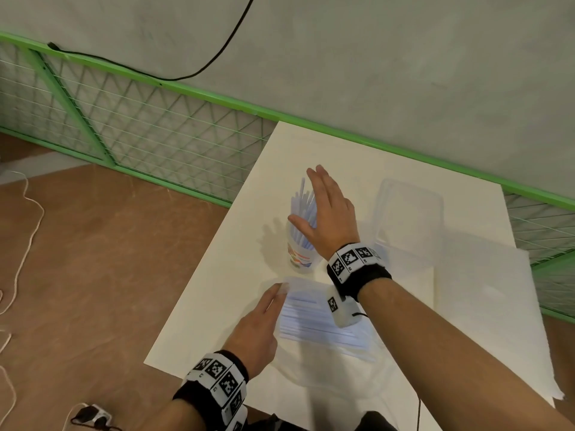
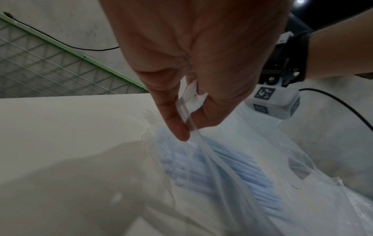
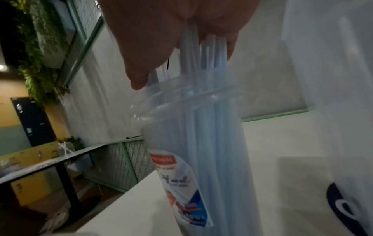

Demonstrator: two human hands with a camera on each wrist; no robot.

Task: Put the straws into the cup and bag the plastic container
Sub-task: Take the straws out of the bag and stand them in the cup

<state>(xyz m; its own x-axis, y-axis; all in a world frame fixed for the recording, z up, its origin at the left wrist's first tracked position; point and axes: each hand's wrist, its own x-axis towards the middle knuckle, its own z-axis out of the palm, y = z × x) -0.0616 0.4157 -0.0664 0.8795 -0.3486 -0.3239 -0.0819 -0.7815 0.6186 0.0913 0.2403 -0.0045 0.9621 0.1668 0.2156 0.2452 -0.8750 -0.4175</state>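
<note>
A clear cup [image 1: 300, 258] with a printed label stands on the white table [image 1: 217, 306], with several pale blue straws [image 1: 302, 203] upright in it. My right hand [image 1: 320, 203] is flat above it, fingers straight, its palm against the straw tops [image 3: 201, 60] over the cup [image 3: 193, 159]. A clear straw packet [image 1: 320, 321] with more straws [image 2: 232, 172] lies nearer to me. My left hand [image 1: 273, 297] pinches the packet's open edge [image 2: 187, 111] between thumb and fingers. The translucent plastic container [image 1: 407, 213] sits to the right of the cup.
A white carrier bag [image 1: 485, 290] lies flat at the table's right end, its dark logo [image 3: 343, 202] close to the cup. A green mesh railing [image 1: 155, 126] runs behind the table. Cables and a plug [image 1: 90, 415] lie on the brown floor at left.
</note>
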